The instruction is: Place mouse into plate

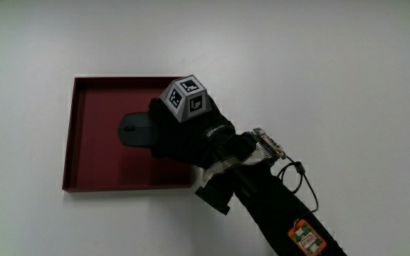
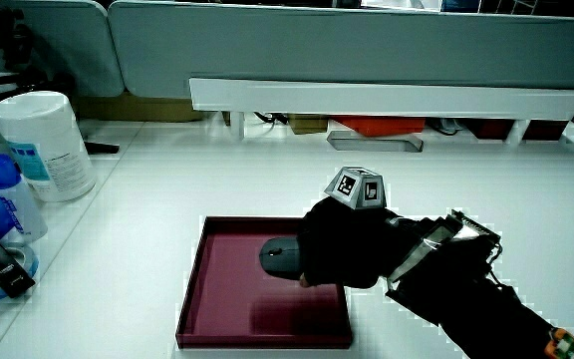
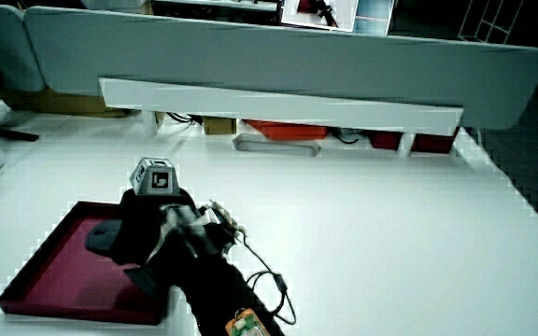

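Observation:
The plate (image 1: 95, 167) is a dark red square tray with a low rim, also seen in both side views (image 2: 227, 299) (image 3: 49, 275). A dark grey mouse (image 1: 132, 130) lies low inside it, about in its middle (image 2: 277, 257) (image 3: 101, 238). The gloved hand (image 1: 180, 135) reaches over the plate's rim and covers the end of the mouse nearer the forearm. Its fingers curl down around the mouse (image 2: 342, 247) (image 3: 143, 224). The patterned cube (image 1: 186, 98) sits on the back of the hand. The covered part of the mouse is hidden.
A white canister (image 2: 46, 145), a blue-capped bottle (image 2: 6, 199) and a small black device (image 2: 3, 264) stand near the table's edge in a side view. A long white shelf (image 2: 387, 97) runs along the low partition. A thin cable (image 1: 299, 178) hangs by the forearm.

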Tool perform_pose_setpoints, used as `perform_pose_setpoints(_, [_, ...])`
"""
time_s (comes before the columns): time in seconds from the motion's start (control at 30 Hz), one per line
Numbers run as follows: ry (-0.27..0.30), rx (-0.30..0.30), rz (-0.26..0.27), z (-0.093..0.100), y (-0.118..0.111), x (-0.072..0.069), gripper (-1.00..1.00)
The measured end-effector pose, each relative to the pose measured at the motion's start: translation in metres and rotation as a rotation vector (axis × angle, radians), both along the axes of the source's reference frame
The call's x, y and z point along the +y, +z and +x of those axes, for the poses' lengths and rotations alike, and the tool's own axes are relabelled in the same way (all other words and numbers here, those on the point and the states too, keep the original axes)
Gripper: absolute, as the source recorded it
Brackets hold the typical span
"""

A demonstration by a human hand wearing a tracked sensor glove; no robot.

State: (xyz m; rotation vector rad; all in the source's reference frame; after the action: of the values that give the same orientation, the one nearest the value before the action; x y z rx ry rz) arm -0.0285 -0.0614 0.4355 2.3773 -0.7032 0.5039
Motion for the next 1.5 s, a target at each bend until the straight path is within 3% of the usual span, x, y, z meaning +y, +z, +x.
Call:
perform_pose_setpoints(0.4, [-0.029,0.033,-0.067,-0.015,0.04,0.015,0.0])
perform_pose_setpoints(0.57, [-0.034,0.104,-0.06,-0.02,0.05,0.019,0.0])
perform_pose_setpoints(0.67, [-0.047,0.128,-0.087,-0.021,0.056,0.019,0.0])
perform_pose_setpoints(0.83, [-0.037,0.119,-0.097,-0.019,0.056,0.02,0.0])
perform_pose_setpoints(0.87, [-0.046,0.113,-0.131,-0.019,0.06,0.02,0.0])
perform_pose_setpoints(0.9, [-0.04,0.123,-0.112,-0.019,0.059,0.02,0.0])
perform_pose_setpoints(1.03, [-0.053,0.101,-0.164,-0.016,0.064,0.022,0.0])
perform_pose_setpoints(1.17, [-0.058,0.09,-0.198,-0.013,0.063,0.024,-0.29])
perform_pose_setpoints(1.23, [-0.063,0.061,-0.195,-0.011,0.054,0.025,-0.43])
perform_pose_setpoints(1.4, [-0.074,0.062,-0.188,-0.001,0.036,0.026,-0.79])
perform_pose_setpoints(1.43, [-0.068,0.036,-0.202,0.002,0.031,0.027,-0.86])
perform_pose_setpoints(1.5, [-0.088,0.042,-0.166,0.01,0.016,0.03,-1.0])
